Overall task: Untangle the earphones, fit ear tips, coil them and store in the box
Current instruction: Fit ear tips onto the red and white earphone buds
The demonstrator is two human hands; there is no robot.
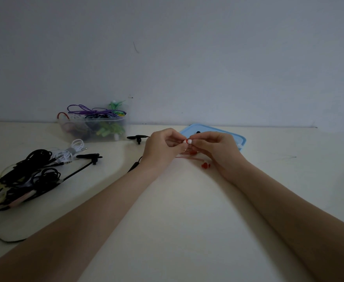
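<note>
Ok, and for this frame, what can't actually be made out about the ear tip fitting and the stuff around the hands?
All in the head view:
- White ear tip and red earbud: too small to tell whether the tip is seated; fingertips of the left hand and right hand cover the join.
- Red cable: partly hidden under the hands.
- Blue lid: near part hidden by the right hand.
- Clear box: contents a dim jumble.

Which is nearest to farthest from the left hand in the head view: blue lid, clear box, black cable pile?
From the left hand:
1. Blue lid, just right, behind the right hand.
2. Clear box, back left by the wall.
3. Black cable pile, far left.
</note>
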